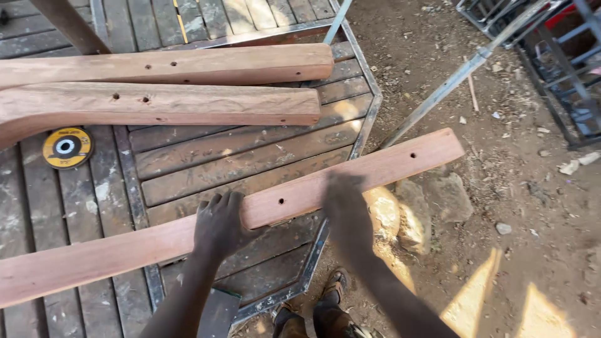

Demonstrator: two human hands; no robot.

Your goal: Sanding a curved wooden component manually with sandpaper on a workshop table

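Here, a person leans over a slatted wooden worktop point(250, 159) with a metal frame and presses both hands on a long reddish board point(388, 164). The board lies slanted across the near right corner of the worktop. Its long way runs from low on the left side up to the right, and its right end sticks out past the worktop edge, over the dirt ground point(519, 206). A few small round holes show along its top face. The left hand point(219, 224) lies flat on top of the board near its middle, fingers spread and curling over the far edge, so its grip is a loose press and not a closed fist. The right hand point(345, 209) rests on the board just to the right, close to where the board crosses the worktop edge; it is blurred, so I cannot tell if its grip is closed or flat. The right hand is nearer the hanging end, and the left hand is nearer the long part that sits on the worktop. Farther back lie two thick curved wooden pieces point(188, 103), side by side, and a yellow and black cutting disc point(67, 148) sits near the left edge. Thin metal rods point(463, 69) lean over the ground on the right.
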